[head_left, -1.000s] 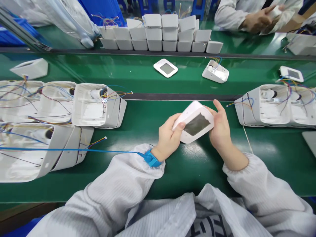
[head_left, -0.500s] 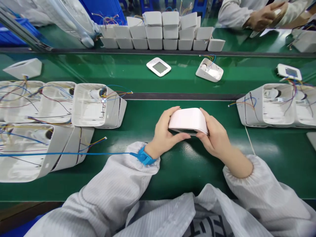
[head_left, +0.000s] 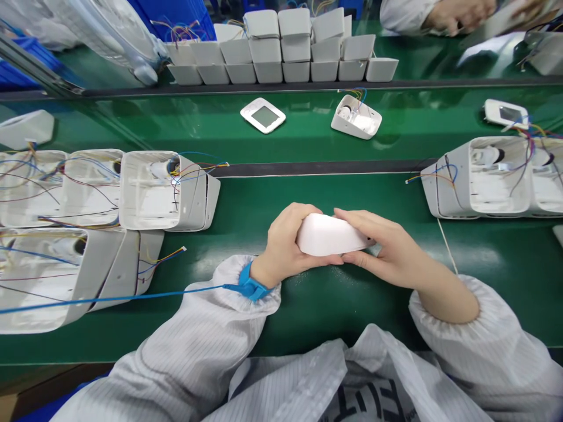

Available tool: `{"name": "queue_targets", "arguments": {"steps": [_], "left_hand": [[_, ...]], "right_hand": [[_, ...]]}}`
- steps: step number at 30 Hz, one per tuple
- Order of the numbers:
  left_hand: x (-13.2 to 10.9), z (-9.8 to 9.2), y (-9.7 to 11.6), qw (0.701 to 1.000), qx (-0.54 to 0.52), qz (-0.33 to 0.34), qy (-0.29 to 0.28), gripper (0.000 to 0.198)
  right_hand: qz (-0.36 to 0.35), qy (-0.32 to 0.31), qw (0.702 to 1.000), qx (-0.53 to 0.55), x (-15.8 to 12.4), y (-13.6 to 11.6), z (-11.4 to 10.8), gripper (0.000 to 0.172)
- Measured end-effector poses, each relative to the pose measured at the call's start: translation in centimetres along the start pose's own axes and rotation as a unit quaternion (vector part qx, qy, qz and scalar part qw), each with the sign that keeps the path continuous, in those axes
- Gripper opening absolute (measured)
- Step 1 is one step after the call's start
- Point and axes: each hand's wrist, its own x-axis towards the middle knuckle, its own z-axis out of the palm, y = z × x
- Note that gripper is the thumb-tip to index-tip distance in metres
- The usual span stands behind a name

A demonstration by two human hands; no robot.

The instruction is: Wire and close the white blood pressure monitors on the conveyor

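Between both hands, above the green bench, is a white plastic housing [head_left: 331,235] with a smooth, rounded outer side toward me. My left hand [head_left: 288,243] is closed on its left end, thumb along the lower edge. The fingers of my right hand [head_left: 380,249] lie over the top at the right end, with the thumb beneath. A blue wrist strap [head_left: 254,283] circles my left wrist, its cord running off to the left. The housing's far side and underside are hidden.
Open white housings with wires [head_left: 156,190] stand at left; similar wired housings [head_left: 497,176] are at right. On the raised strip lie a white panel with a screen [head_left: 264,116] and a small wired housing [head_left: 357,118]. White housings [head_left: 266,53] are stacked behind. A co-worker's hands [head_left: 460,14] show upper right.
Both hands have tilted and turned the white housing, lowering it slightly toward me; its dark lower opening no longer shows. My right hand has shifted toward its right end. The whole view has shifted slightly.
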Motion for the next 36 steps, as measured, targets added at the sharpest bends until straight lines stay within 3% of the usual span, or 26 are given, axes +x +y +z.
{"name": "queue_targets", "arguments": {"steps": [3,9,13,19,21,24,26,31,36], "left_hand": [[0.0,0.0,0.1,1.000,-0.008,-0.002,0.001,0.064],[0.0,0.2,0.1,0.999,0.003,-0.045,0.026,0.061],[0.0,0.3,0.0,0.999,0.013,-0.043,0.031,0.060],[-0.2,0.3,0.1,0.998,0.018,-0.040,0.035,0.061],[-0.2,0.3,0.0,0.998,0.016,-0.037,0.039,0.061],[-0.2,0.2,-0.3,0.999,-0.002,-0.016,0.035,0.060],[-0.2,0.3,-0.4,1.000,-0.016,0.007,0.023,0.061],[-0.3,0.5,-0.5,0.998,-0.041,0.053,0.010,0.068],[-0.2,0.6,-0.4,0.997,-0.030,0.069,0.012,0.069]], "right_hand": [[-0.004,0.023,0.999,-0.041,0.0,0.1,0.3,0.053],[-0.053,0.144,0.982,-0.112,0.2,0.2,2.5,0.042],[-0.026,0.150,0.983,-0.098,0.3,0.2,2.8,0.040],[0.022,0.071,0.997,0.018,0.2,0.0,0.6,0.040],[0.053,0.090,0.992,0.077,0.1,0.1,0.1,0.030],[0.152,0.171,0.963,0.140,0.1,0.5,0.0,0.019],[0.203,0.189,0.944,0.178,0.1,0.9,0.2,0.017],[0.228,0.173,0.908,0.306,0.0,1.6,0.7,0.019],[0.240,0.158,0.886,0.365,0.2,1.5,1.1,0.014]]}}
